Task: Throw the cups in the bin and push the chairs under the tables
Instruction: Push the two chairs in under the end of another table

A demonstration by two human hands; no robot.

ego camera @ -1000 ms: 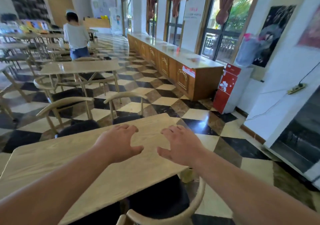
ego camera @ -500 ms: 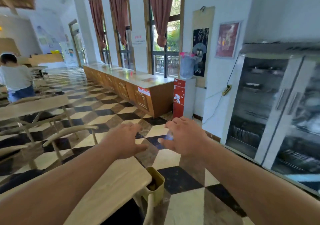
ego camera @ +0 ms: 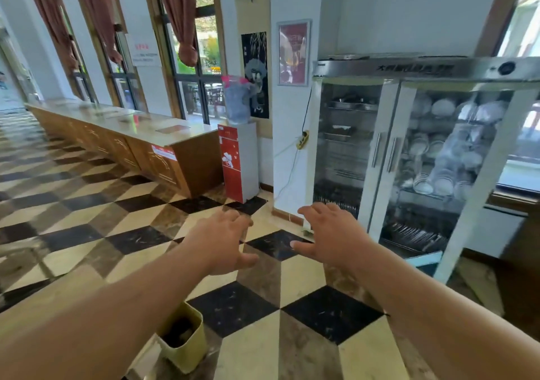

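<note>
Both bare arms are stretched out in front of the person, palms down, over the checkered black, cream and brown marble floor [ego camera: 233,306]. The left hand [ego camera: 220,241] has its fingers spread and slightly curled, thumb out to the side, holding nothing. The right hand [ego camera: 330,233] is the same: fingers apart, loosely bent, nothing in it. The two hands hang side by side with a gap between them.

The small yellow-green plastic bin [ego camera: 182,338] stands on the floor below the left forearm, nearer the person than either hand; its inside looks dark, and what lies in it I cannot tell. No cups or chairs show.

Well beyond the bin, against the wall, stands a red-fronted water dispenser [ego camera: 236,162] with a blue bottle on top. Left of the dispenser runs a long brown wooden counter [ego camera: 131,143] under tall windows with red-brown curtains. Right of the dispenser is a tall steel glass-doored cabinet [ego camera: 409,157], its shelves stacked with white bowls and plates
</note>
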